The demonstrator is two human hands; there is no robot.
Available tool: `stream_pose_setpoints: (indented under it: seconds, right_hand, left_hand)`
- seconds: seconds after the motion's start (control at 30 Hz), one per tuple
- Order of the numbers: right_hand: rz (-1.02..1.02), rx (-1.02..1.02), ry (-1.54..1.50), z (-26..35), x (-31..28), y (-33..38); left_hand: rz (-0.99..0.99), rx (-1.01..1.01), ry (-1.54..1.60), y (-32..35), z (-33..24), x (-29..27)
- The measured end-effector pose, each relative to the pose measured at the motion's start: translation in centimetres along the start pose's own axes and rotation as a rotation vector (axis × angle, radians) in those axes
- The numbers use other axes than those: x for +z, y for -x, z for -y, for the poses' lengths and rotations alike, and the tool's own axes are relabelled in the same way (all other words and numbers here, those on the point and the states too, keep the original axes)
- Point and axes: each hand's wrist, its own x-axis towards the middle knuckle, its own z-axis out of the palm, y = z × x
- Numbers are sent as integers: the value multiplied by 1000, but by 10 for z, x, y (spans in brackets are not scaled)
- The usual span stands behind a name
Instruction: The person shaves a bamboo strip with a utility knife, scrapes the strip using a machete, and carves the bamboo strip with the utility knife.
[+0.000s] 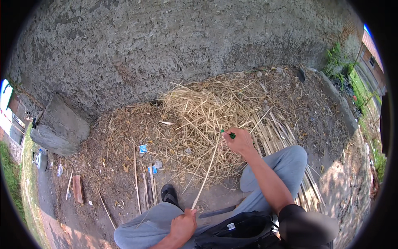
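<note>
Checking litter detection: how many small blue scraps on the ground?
2: one blue scrap lies left of the straw pile; another blue scrap sits lower, beside the thin sticks. More may be hidden under straw.

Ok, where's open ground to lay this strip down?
Barest is the dirt between the black sandal and the knife, just ahead of the left hand. More bare ground lies between the stone block and the shavings pile. The pile and the stacked strips beside the right hand are crowded.
</note>
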Motion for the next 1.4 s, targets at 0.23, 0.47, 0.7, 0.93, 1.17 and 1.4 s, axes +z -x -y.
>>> stream_pose_setpoints:
  seconds: [0.23, 0.47, 0.7, 0.93, 1.17, 1.4]
  right_hand:
    - [4, 216, 99, -71, 11, -23]
    - [326, 126, 97, -22, 44, 9]
    - [882, 124, 331, -4, 43, 43]
    - [286, -72, 196, 14, 6, 55]
    - [73, -69, -234, 12, 7, 53]
    - [10, -59, -401, 4, 10, 53]
  left_hand:
    - [42, -47, -32, 14, -5, 1]
    - [233, -322, 212, -19, 14, -3]
    - [194, -348, 244, -31, 9, -9]
    - [77, -316, 389, -28, 13, 10]
    - [27, -224, 667, -30, 10, 7]
    - [54, -283, 883, -30, 5, 3]
